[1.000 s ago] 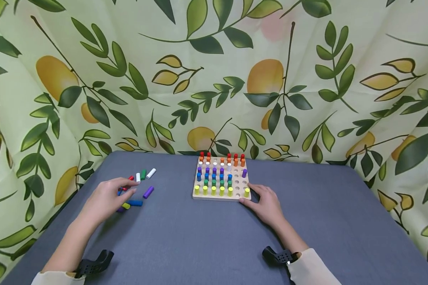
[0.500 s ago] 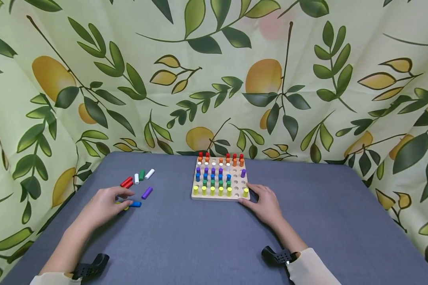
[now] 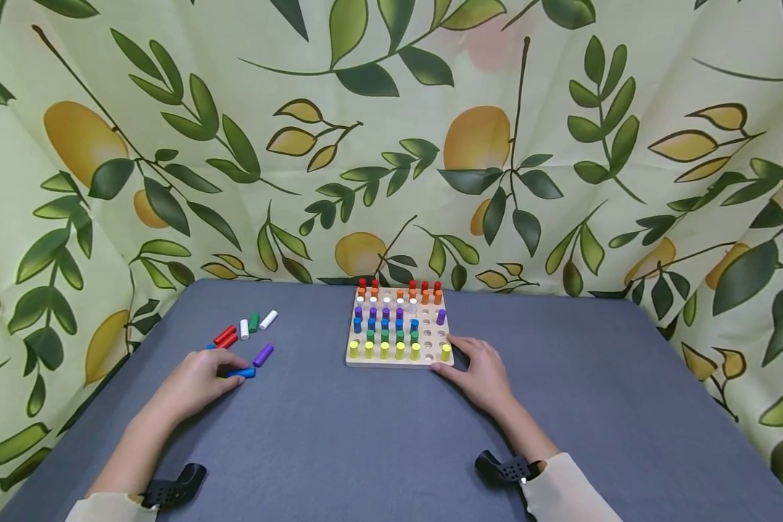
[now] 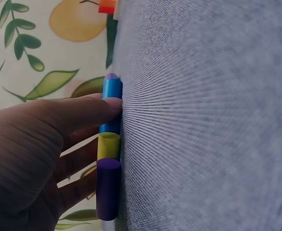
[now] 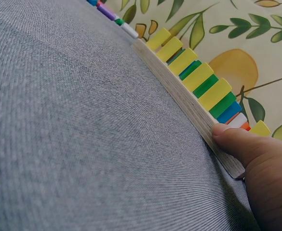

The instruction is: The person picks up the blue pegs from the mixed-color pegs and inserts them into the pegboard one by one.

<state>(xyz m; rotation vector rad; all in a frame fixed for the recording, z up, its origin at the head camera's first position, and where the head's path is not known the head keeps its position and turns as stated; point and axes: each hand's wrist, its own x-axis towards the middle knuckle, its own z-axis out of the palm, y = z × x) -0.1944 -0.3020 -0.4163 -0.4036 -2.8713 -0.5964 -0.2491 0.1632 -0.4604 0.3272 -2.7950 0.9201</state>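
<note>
My left hand (image 3: 199,380) is low over the loose pegs on the left of the table. Its thumb and fingers pinch a blue peg (image 4: 112,89) lying on the cloth. A yellow peg (image 4: 109,147) and a dark purple peg (image 4: 109,190) lie close by in the left wrist view; in the head view the hand hides them. With thumb in front and fingers along the side, my right hand (image 3: 483,370) grips the near right corner of a wooden pegboard (image 3: 398,364). Rows of coloured pegs stand in the board, with several bare holes towards its right.
Beyond the left hand lie two red pegs (image 3: 225,334), a white peg (image 3: 244,329), a green peg (image 3: 254,322) and another white peg (image 3: 269,319). A purple peg (image 3: 263,354) lies to its right. A leaf-patterned curtain (image 3: 391,145) hangs behind the table.
My left hand has come nearer, from beside the red and white pegs to the blue peg, and its fingers have closed in. The right hand keeps its hold on the pegboard.
</note>
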